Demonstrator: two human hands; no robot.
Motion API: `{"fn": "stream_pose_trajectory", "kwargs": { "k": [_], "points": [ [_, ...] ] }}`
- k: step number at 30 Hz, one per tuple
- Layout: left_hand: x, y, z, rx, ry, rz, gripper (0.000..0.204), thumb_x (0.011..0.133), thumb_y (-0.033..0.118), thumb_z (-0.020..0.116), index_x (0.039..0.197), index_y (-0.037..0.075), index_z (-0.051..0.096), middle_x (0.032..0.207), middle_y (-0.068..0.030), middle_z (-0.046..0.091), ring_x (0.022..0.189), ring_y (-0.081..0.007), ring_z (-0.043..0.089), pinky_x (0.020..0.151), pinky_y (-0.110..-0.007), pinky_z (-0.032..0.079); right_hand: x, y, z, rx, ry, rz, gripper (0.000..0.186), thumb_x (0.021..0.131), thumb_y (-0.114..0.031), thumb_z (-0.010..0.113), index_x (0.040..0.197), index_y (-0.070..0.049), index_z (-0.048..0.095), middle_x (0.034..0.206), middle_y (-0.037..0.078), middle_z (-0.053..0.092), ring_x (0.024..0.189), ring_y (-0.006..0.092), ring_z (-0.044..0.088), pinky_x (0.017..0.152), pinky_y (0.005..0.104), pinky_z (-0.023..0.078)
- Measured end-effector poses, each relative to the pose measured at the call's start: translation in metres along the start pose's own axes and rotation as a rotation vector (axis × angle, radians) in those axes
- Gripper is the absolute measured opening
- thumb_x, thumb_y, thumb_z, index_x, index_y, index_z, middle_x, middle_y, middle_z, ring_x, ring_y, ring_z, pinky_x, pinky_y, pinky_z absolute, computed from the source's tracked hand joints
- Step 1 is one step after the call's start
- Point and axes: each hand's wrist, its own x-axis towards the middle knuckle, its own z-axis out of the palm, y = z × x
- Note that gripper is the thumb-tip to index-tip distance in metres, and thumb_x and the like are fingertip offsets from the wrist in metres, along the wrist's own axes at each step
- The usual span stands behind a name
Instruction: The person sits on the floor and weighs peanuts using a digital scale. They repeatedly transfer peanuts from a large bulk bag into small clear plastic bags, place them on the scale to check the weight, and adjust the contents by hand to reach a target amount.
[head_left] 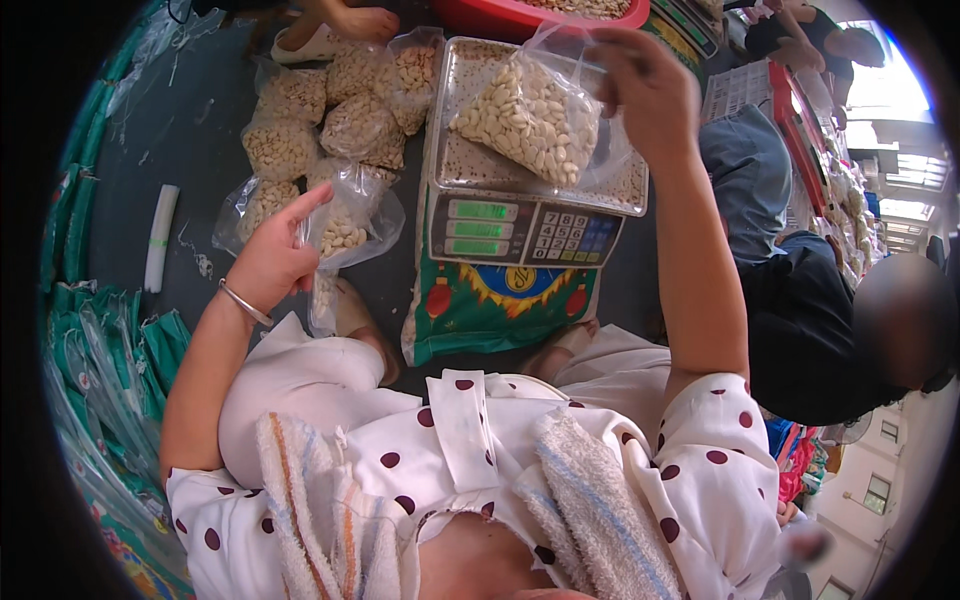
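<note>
A clear plastic bag of pale pumpkin seeds (530, 115) lies tilted on the metal pan of a digital scale (610, 195), whose green displays are lit. My right hand (655, 95) is at the bag's upper right edge with its fingers bent. Those fingers are blurred, so whether they grip the film is unclear. To the left of the scale, my left hand (275, 255) is closed on a smaller, loose plastic bag (375, 240) with some seeds in it. Its index finger sticks out, pointing up and right.
Several filled seed bags (280, 150) sit on the dark floor beyond my left hand. A green printed sack (500, 310) is under the scale. At the far side stands a red basin (480, 15) of seeds. Green packaging (110, 340) lies along the left; another person (820, 320) sits close on the right.
</note>
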Motion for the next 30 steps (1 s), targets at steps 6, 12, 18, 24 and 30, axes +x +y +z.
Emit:
{"fn": "stream_pose_trajectory", "kwargs": {
  "k": [6,12,18,24,30],
  "points": [
    [-0.003,-0.004,0.000,-0.007,0.024,-0.001,0.077,0.067,-0.007,0.043,0.141,0.007,0.031,0.140,-0.0074,0.041,0.045,-0.0050,0.047,0.039,-0.018,0.035,-0.011,-0.017,-0.010,-0.135,0.176,-0.163,0.023,0.086,-0.012,0.063,0.109,-0.007,0.062,0.084,0.004,0.065,0.061,0.0074,0.060,0.053,0.0217,0.048],
    [0.003,-0.011,-0.002,0.025,-0.016,-0.032,0.075,0.069,-0.007,0.044,0.142,0.006,0.030,0.141,-0.0082,0.040,0.047,-0.0042,0.048,0.040,-0.017,0.036,-0.039,-0.050,-0.049,-0.205,0.263,-0.371,0.021,0.090,-0.009,0.056,0.109,-0.001,0.061,0.092,0.006,0.067,0.058,0.0047,0.051,0.049,0.0178,0.040],
    [0.029,-0.046,-0.007,0.003,-0.053,-0.127,0.072,0.073,-0.007,0.048,0.142,0.002,0.027,0.140,-0.0121,0.040,0.053,-0.0076,0.054,0.046,-0.019,0.044,-0.041,-0.028,-0.054,-0.088,0.209,-0.200,0.023,0.089,-0.011,0.059,0.110,-0.001,0.061,0.091,0.005,0.067,0.061,0.0041,0.052,0.053,0.0170,0.040],
    [0.038,-0.069,0.004,-0.029,-0.170,-0.228,0.074,0.075,-0.008,0.049,0.142,0.000,0.021,0.138,-0.0154,0.040,0.058,-0.0125,0.059,0.051,-0.023,0.049,-0.045,0.001,-0.055,-0.151,0.188,-0.117,0.027,0.087,-0.016,0.063,0.111,-0.003,0.060,0.094,0.003,0.066,0.078,0.0058,0.060,0.068,0.0171,0.046],
    [0.043,-0.067,0.011,-0.018,-0.197,-0.234,0.075,0.073,-0.009,0.048,0.143,0.001,0.022,0.127,-0.0158,0.049,0.056,-0.0121,0.059,0.048,-0.023,0.048,-0.051,-0.001,-0.045,-0.120,0.216,-0.007,0.028,0.087,-0.015,0.064,0.113,-0.004,0.060,0.098,0.003,0.065,0.081,0.0082,0.060,0.071,0.0189,0.048]
  ]
}}
